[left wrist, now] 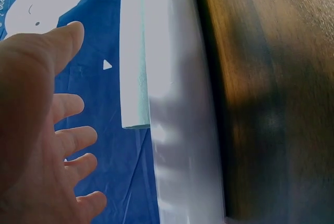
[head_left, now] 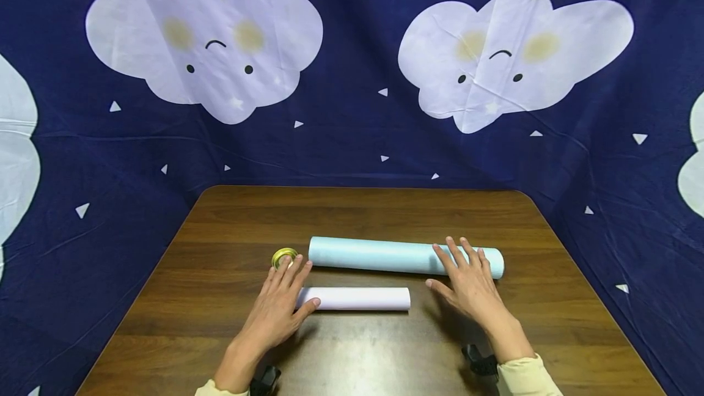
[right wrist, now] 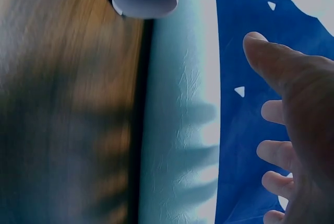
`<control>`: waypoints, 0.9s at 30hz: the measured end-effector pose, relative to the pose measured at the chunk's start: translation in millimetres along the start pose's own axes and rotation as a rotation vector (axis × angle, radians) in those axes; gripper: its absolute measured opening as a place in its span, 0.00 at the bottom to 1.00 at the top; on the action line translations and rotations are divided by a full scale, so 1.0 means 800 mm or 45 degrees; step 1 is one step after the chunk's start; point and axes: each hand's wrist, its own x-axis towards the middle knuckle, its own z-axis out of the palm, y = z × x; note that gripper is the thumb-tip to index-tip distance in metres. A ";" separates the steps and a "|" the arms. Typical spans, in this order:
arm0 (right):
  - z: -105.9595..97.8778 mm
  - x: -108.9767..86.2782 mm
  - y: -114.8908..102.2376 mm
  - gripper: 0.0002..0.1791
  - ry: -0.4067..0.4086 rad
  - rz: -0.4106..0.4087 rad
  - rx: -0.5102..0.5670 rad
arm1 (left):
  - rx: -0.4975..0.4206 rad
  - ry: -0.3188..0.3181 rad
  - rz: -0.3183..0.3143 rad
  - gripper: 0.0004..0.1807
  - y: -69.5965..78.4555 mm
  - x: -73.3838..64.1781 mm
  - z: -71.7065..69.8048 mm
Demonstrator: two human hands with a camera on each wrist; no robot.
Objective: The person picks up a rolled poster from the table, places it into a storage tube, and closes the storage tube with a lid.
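Note:
A long pale blue roll (head_left: 374, 255) lies crosswise on the wooden table, and a shorter white paper roll (head_left: 363, 299) lies in front of it. Over the white roll's left end spreads my left hand (head_left: 277, 307), hiding that end; in the left wrist view its fingers are extended and stand apart from the white roll (left wrist: 182, 104). My right hand (head_left: 473, 283) hovers over the right part of the blue roll, fingers spread, casting shadows on the blue roll (right wrist: 180, 130) in the right wrist view. A round gold-coloured ring-shaped item (head_left: 284, 253) sits beyond my left fingertips, partly covered by them.
The brown wooden table (head_left: 357, 212) has rounded far corners. Behind and beside it hangs a dark blue cloth (head_left: 352, 139) printed with white clouds and small triangles. Black straps (head_left: 480, 360) are on both wrists, by the pale yellow sleeves (head_left: 528, 377).

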 end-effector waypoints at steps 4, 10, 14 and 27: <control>0.002 0.006 0.008 0.40 -0.036 0.017 -0.003 | 0.007 -0.018 0.000 0.40 0.000 0.001 0.002; 0.005 0.015 0.020 0.41 -0.041 0.005 -0.044 | 0.037 -0.003 0.023 0.43 0.000 0.002 0.005; 0.007 0.020 0.027 0.41 -0.057 -0.010 -0.041 | 0.054 0.010 0.047 0.45 -0.002 0.001 0.008; 0.015 0.026 0.047 0.47 -0.123 -0.043 -0.012 | 0.107 -0.020 0.101 0.47 -0.006 0.003 0.013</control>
